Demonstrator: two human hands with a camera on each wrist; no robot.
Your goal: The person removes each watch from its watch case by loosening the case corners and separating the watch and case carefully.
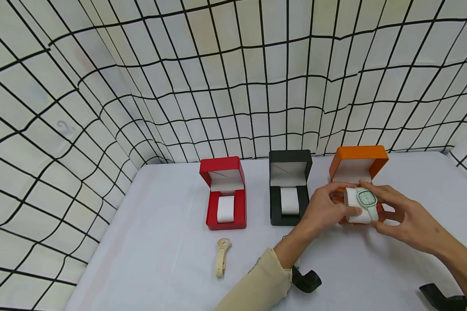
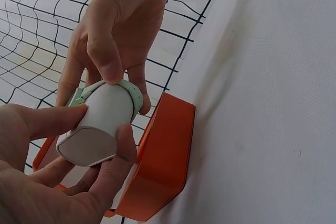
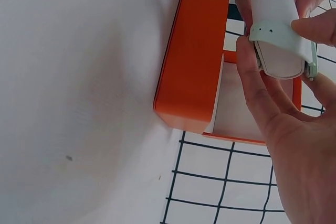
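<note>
A mint-green wristwatch (image 1: 366, 198) is wrapped around a white watch pillow (image 1: 350, 208), held just above the orange watch box (image 1: 359, 154). My left hand (image 1: 326, 211) grips the bare end of the pillow between thumb and fingers; in the left wrist view that end (image 2: 89, 145) faces the camera. From the right, my right hand (image 1: 410, 220) holds the other end. Its thumb presses the perforated strap (image 3: 281, 39) in the right wrist view, with fingers along the opposite side. Both hands hide most of the orange box's base.
An open red watch box (image 1: 226, 220) and an open dark watch box (image 1: 276, 218) stand to the left, each with a white pillow inside. A cream wristwatch (image 1: 222, 257) lies before the red one. Another object is partly hidden under my left forearm. Black-lined netting (image 1: 249, 90) borders the table.
</note>
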